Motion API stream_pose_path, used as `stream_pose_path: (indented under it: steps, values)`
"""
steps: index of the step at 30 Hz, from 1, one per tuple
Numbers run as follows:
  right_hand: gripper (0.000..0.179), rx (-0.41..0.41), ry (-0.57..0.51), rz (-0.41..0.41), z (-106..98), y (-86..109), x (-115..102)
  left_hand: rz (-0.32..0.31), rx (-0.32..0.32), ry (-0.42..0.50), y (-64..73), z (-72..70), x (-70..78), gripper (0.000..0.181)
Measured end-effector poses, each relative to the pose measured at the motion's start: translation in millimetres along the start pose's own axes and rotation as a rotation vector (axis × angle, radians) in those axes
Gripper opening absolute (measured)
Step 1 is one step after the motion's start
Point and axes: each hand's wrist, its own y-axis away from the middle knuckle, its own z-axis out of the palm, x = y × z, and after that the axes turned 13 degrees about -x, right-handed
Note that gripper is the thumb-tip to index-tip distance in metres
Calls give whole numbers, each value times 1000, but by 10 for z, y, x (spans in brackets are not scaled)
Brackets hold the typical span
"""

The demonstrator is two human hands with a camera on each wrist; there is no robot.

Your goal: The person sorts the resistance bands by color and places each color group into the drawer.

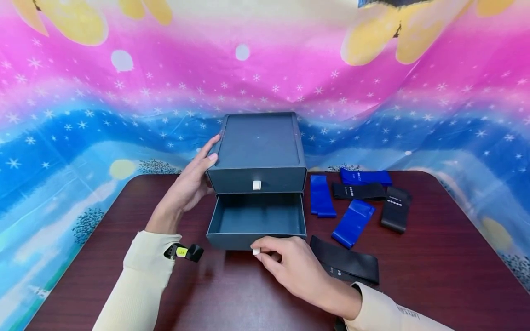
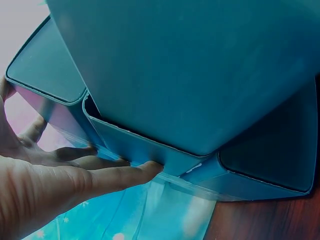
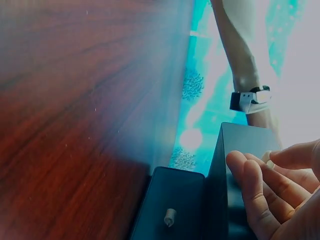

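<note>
A dark grey-blue drawer cabinet [image 1: 258,138] stands at the back of the table. My left hand [image 1: 188,184] rests against its left side with the fingers spread out, as the left wrist view also shows. Below the top drawer [image 1: 232,180], which is closed, another drawer [image 1: 232,241] is pulled out towards me. My right hand [image 1: 296,269] pinches the small white knob [image 1: 256,251] on its front between thumb and fingers. Under it, in the right wrist view, a lower drawer [image 3: 177,190] with a white knob [image 3: 170,217] is closed.
Several fabric resistance bands lie to the cabinet's right, among them a blue band [image 1: 354,223], a black band [image 1: 396,209] and a larger black band [image 1: 348,259] beside my right hand. A patterned cloth [image 1: 165,82] hangs behind the dark red wooden table [image 1: 447,276].
</note>
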Motion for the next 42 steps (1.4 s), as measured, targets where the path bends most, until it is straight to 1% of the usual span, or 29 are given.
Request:
stream_pose_path:
  steps: [7, 15, 21, 24, 28, 34, 38, 40, 42]
  values:
    - [13, -13, -11, -21, 27, 66, -1, 0, 0, -3, -1, -4, 1, 58]
    - [21, -43, -15, -5, -4, 146, 13, -2, 6, 0, -3, 3, -2, 58]
    - [15, -16, 0, 15, -132, 312, 59, -2, 4, -3, 3, 2, 2, 58]
    - [12, 17, 9, 4, -216, 425, 112, -1, 4, -3, 0, 0, 1, 58]
    - [13, 70, 49, 3, -321, 577, 222, 4, 1, -3, -8, -2, 2, 58]
    - [19, 86, 111, 128, -473, 739, 413, 5, 6, -2, -8, 0, 8, 58]
    - [21, 102, 199, 215, -555, 819, 583, 4, 6, -1, -11, 1, -2, 58]
    - [22, 98, 242, 271, -603, 861, 681, 5, 5, 0, -12, 1, -8, 58]
    - [24, 83, 261, 333, -656, 906, 774, 5, 6, 0, -10, 0, -13, 58]
